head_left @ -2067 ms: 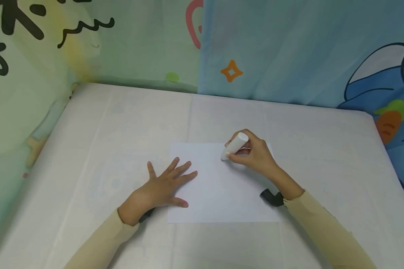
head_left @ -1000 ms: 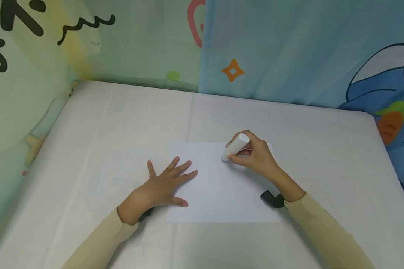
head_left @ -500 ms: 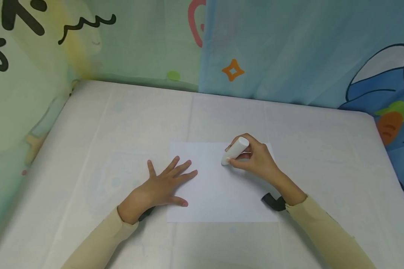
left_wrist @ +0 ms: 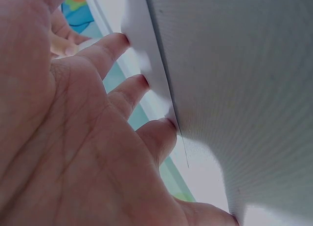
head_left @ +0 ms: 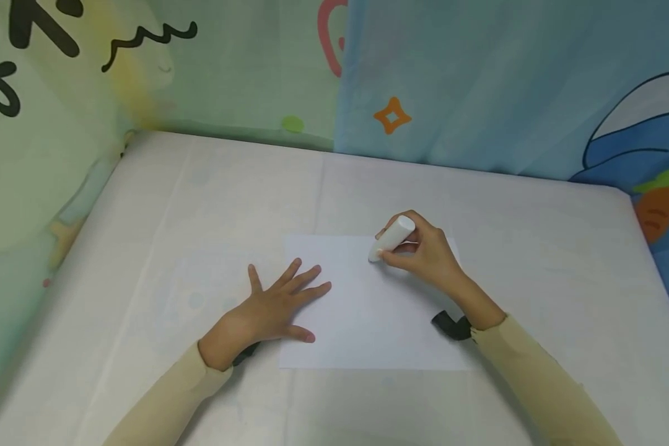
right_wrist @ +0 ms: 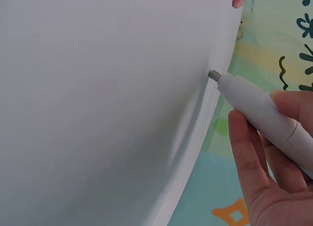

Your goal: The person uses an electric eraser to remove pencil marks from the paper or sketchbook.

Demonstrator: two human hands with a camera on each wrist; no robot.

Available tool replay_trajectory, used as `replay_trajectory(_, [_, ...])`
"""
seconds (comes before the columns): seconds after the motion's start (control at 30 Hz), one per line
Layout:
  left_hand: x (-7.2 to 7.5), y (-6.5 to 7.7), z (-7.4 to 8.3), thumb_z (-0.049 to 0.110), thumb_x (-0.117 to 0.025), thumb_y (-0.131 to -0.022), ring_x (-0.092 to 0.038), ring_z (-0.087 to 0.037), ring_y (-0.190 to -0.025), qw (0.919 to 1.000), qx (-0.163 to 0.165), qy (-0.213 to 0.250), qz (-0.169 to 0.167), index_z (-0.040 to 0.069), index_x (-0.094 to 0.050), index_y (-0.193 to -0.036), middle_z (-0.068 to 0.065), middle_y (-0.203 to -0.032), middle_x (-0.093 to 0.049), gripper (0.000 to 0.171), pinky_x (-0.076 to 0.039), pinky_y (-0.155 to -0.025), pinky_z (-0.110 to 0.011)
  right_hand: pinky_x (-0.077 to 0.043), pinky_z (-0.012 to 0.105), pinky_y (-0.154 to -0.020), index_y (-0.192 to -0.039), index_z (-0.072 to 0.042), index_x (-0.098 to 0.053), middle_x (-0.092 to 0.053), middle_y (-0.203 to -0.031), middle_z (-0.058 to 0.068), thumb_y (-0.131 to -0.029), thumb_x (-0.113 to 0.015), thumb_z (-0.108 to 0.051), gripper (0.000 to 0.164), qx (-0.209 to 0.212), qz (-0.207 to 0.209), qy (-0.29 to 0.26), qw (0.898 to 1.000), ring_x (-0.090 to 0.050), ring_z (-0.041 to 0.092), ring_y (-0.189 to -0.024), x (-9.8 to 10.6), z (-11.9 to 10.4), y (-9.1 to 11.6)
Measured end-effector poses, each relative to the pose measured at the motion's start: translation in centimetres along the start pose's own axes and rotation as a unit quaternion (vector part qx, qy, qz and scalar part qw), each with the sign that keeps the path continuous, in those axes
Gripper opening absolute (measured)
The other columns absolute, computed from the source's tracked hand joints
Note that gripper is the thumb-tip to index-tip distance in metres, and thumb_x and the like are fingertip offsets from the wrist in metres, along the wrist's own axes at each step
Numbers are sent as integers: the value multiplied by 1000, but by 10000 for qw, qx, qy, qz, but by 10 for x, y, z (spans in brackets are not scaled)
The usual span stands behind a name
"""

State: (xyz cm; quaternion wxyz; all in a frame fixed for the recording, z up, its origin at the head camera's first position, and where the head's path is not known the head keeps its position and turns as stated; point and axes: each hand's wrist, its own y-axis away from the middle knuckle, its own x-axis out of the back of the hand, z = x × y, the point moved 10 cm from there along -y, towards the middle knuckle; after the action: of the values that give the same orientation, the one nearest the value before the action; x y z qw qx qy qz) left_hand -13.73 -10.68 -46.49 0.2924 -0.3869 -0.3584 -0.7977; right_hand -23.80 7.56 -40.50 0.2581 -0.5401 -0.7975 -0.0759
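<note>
A white sheet of paper [head_left: 357,328] lies on the white-covered table. My left hand [head_left: 267,313] rests on its left part, fingers spread and thumb out; in the left wrist view the fingertips [left_wrist: 142,81] press at the surface. My right hand [head_left: 428,253] pinches what looks like a white electric eraser [head_left: 392,238], a thick cylinder with a narrow grey tip [right_wrist: 214,75]. The eraser leans, its tip at the upper middle of the paper. In the right wrist view, thumb and fingers lie along opposite sides of the body. No marks show on the paper.
The table [head_left: 228,198] has a white cover and stretches past the paper on all sides. A printed green and blue curtain [head_left: 479,87] stands along its back edge. A black strap piece [head_left: 450,326] sticks out at the right wrist.
The right hand with the eraser slid slightly toward the near side, then back up toward the paper's far edge. The left hand stays in place; the head view shifts slightly.
</note>
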Motion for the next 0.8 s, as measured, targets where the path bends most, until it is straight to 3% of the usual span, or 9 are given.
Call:
replay_trajectory(0.4, [0, 0, 1, 50, -72, -82, -2, -30, -151, 10000, 3, -31, 13, 26, -32, -154, -1, -164, -15, 85, 3, -95, -84, -54, 16, -72, -111, 11, -51, -66, -102, 26, -70, -76, 18, 47, 47, 217, -82, 9997, -62, -8, -80, 5, 4, -11])
replay_trajectory(0.8, [0, 1, 1, 50, -72, -83, -3, -30, -151, 10000, 5, -81, 29, 26, -32, -154, 0, -164, -16, 85, 2, -95, -84, -54, 16, -71, -111, 10, -52, -66, -103, 25, -71, -76, 16, 47, -106, 140, -60, 9998, -63, -8, -80, 6, 6, -13])
